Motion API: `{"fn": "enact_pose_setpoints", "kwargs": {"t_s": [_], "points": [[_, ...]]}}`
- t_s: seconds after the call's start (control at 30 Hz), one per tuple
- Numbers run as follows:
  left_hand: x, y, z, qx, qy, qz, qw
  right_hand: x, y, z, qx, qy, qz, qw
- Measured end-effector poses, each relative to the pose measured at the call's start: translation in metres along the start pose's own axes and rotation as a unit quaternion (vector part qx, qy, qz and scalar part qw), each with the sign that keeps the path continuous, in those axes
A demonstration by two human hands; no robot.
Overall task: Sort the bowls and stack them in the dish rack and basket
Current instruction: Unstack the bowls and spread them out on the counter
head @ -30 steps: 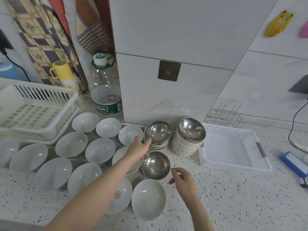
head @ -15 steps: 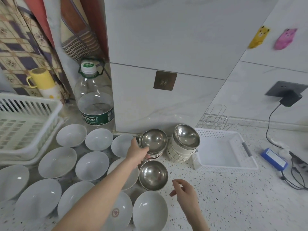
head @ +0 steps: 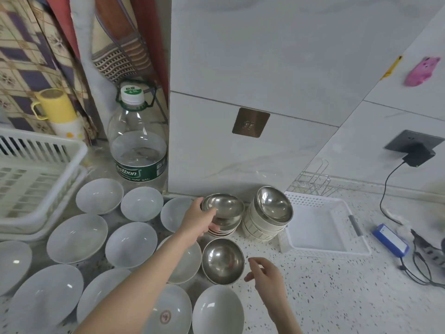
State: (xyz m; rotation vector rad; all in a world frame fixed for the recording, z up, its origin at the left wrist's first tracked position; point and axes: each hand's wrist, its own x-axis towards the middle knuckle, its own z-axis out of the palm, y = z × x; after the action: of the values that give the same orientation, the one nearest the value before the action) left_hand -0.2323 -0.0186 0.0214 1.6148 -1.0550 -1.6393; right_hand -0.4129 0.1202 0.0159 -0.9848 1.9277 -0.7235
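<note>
My left hand [head: 198,221] grips the rim of the top steel bowl [head: 224,206], which is lifted and tilted above a small stack of steel bowls and saucers [head: 225,229]. A single steel bowl [head: 222,261] sits on the counter in front of that stack. My right hand [head: 266,277] hovers just right of it, fingers apart, holding nothing. To the right stands a stack of cream bowls topped by a steel bowl [head: 274,206]. Several white bowls [head: 131,244] lie spread over the left counter. The white dish rack [head: 36,179] is at far left, the white basket [head: 325,227] at right.
A large water bottle [head: 138,143] stands behind the white bowls by the wall corner. A yellow-lidded flask [head: 60,114] is behind the rack. A blue box [head: 390,239], cables and a plugged charger [head: 419,157] lie at the right. A wire rack [head: 313,182] sits behind the basket.
My left hand reached from the single steel bowl to the stack behind it, closed on the top steel bowl and began lifting it. The right hand stayed hovering near the front bowl.
</note>
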Motion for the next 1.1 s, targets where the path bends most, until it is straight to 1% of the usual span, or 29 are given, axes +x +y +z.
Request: {"fn": "enact_pose_setpoints", "kwargs": {"t_s": [0.1,0.2,0.37,0.53,0.7,0.87,1.0,1.1], "points": [[-0.012,0.006,-0.012,-0.07,0.009,0.031,0.997,0.013,-0.013,0.003,0.003,0.002,-0.011,1.0],[-0.026,0.007,-0.028,-0.124,0.042,0.058,0.99,0.03,-0.03,0.01,0.001,0.004,-0.014,1.0],[-0.041,-0.006,-0.05,-0.167,0.075,0.047,0.982,0.059,-0.06,0.031,-0.019,-0.014,-0.003,1.0],[-0.049,-0.018,-0.065,-0.191,0.094,0.023,0.977,0.079,-0.069,0.048,-0.038,-0.008,0.006,0.999],[-0.056,-0.024,-0.072,-0.193,0.093,0.021,0.977,0.085,-0.07,0.049,-0.056,-0.009,-0.009,0.998],[-0.061,-0.036,-0.074,-0.204,0.107,0.007,0.973,0.087,-0.077,0.053,-0.096,0.01,-0.028,0.995],[-0.065,-0.045,-0.079,-0.211,0.114,-0.002,0.971,0.082,-0.083,0.052,-0.065,0.021,-0.021,0.997],[-0.07,-0.05,-0.083,-0.216,0.122,-0.007,0.969,0.075,-0.084,0.048,-0.065,0.021,-0.034,0.997]]}}
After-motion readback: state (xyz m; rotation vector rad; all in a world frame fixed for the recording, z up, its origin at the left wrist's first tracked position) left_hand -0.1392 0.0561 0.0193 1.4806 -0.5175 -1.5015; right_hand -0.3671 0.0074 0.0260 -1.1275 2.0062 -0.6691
